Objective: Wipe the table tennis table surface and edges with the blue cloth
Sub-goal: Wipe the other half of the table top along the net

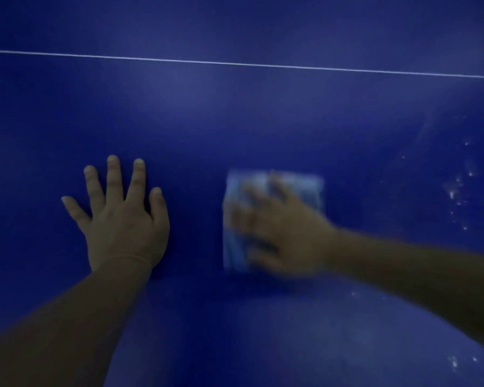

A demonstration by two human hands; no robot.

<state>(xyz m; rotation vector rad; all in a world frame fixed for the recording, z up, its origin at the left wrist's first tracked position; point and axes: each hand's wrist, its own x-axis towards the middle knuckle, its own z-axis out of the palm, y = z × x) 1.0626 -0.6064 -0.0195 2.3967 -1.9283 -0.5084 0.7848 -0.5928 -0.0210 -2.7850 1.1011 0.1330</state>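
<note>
Blue cloth [274, 219] sits folded into a rough square on the tabletop [235, 121], just right of frame centre, under the right hand [284, 229]. That hand lies palm-down on it, fingers look spread and fairly flat rather than bunched; it's motion-blurred, so whether a fingertip hooks an edge can't be told. Left hand [120, 216] is planted flat on the bare tabletop just left of the cloth, fingers splayed, holding nothing, apparently a brace while the person leans in. Judgement on handling: the cloth reads as light, soft and limp, no stiffness of its own, so it goes wherever the palm drives it; a flat-palm press over the middle keeps the fold together, while pinching a corner would likely let it unfold and drag. For the edges it probably needs wrapping over the lip with thumb below. The tabletop looks hard, smooth and slightly glossy, so low friction; the cloth should slide easily and could slip out from under a light palm. White line [235, 63] crosses the far side. Pale specks [456, 191] remain to the right, more at lower right, so that zone looks unwiped. Lighting is dim; nothing of the room shows beyond the table.
</note>
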